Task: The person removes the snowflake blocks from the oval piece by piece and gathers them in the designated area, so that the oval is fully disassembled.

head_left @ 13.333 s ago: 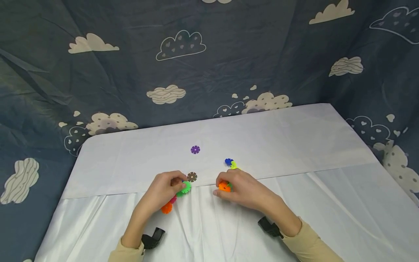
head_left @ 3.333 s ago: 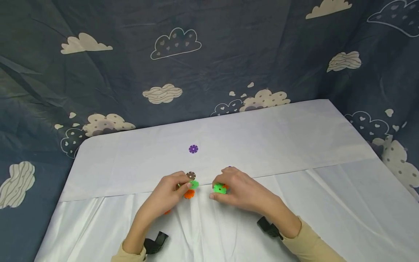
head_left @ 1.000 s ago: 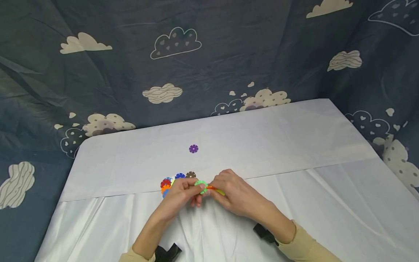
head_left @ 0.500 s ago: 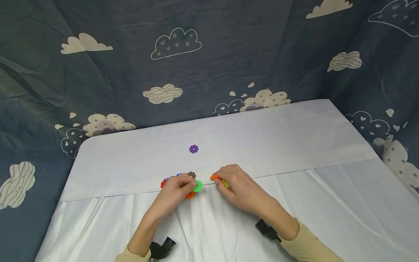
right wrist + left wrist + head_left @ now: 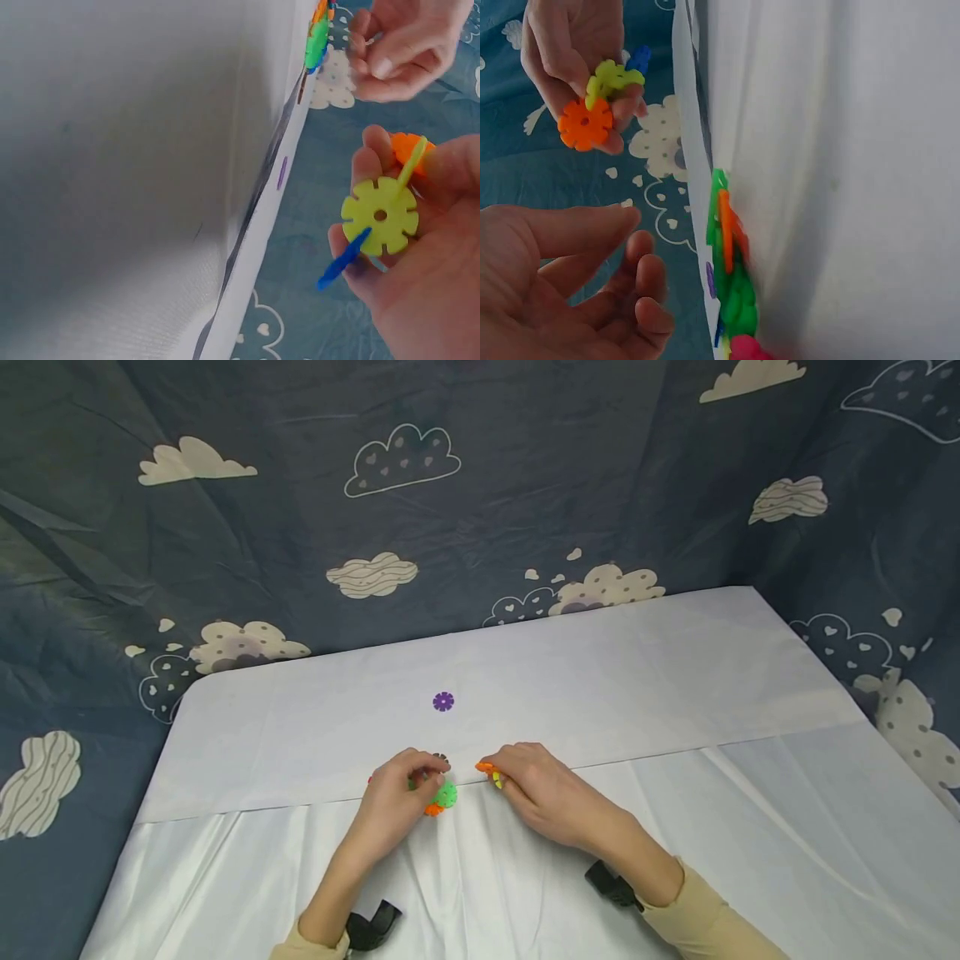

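My right hand [image 5: 551,797] holds a small chain of notched plastic discs, joined slot to slot. It shows an orange disc [image 5: 585,124], a yellow disc [image 5: 364,202] and a blue disc [image 5: 343,259]. Above a cluster of discs on the white tabletop hovers my left hand [image 5: 397,797], its fingers loosely bent and nothing between thumb and forefinger in the left wrist view. From under that hand a green disc [image 5: 446,794] and an orange one [image 5: 433,810] stick out; most of the cluster is hidden. Just behind it, a brown disc [image 5: 441,757] is partly covered.
A lone purple disc [image 5: 443,702] lies flat farther back on the white-covered table [image 5: 637,677]. A dark cloud-patterned curtain [image 5: 525,510] hangs behind and at both sides. Black wrist mounts [image 5: 372,927] sit on the forearms.
A second ago both hands met at a green disc beside the right hand's chain. They have since drawn apart, the left back over the cluster, the right still holding the chain.
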Demonstrator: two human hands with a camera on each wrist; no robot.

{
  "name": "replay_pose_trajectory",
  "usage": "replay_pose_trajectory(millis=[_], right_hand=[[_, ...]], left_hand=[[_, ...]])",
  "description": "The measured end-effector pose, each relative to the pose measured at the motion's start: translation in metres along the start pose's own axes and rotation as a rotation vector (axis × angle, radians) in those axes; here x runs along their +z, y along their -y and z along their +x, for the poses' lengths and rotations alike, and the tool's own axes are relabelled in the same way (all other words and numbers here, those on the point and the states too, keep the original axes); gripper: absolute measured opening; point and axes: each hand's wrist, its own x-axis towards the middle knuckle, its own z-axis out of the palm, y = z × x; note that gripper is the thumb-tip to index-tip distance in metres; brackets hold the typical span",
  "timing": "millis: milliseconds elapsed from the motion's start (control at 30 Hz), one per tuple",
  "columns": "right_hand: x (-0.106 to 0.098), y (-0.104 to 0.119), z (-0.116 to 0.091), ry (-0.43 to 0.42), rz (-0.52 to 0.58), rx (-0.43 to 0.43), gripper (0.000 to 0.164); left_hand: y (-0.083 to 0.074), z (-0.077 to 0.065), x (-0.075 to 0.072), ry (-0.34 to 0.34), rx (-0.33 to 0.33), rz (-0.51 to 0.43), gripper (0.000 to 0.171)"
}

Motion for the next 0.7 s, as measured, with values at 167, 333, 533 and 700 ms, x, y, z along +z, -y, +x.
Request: replay_pose_trajectory(millis=[167, 333, 533, 700], right_hand=[[0.0, 0.001, 0.0, 0.042, 0.024, 0.017, 0.021], [-0.001, 0.005, -0.002, 0.11, 0.066, 0.052, 0.025], [-0.004, 0.007, -0.003, 0.154, 0.117, 0.072, 0.025], [-0.005, 0.005, -0.003, 0.141, 0.082, 0.096, 0.029]], left_hand=[[-0.01, -0.002, 0.005, -0.038, 0.124, -0.018, 0.019], [-0.017, -0.006, 0.012, -0.019, 0.307, -0.006, 0.024], [-0.019, -0.007, 0.015, -0.017, 0.42, -0.019, 0.021], [-0.019, -0.008, 0.013, 0.026, 0.38, -0.027, 0.023]])
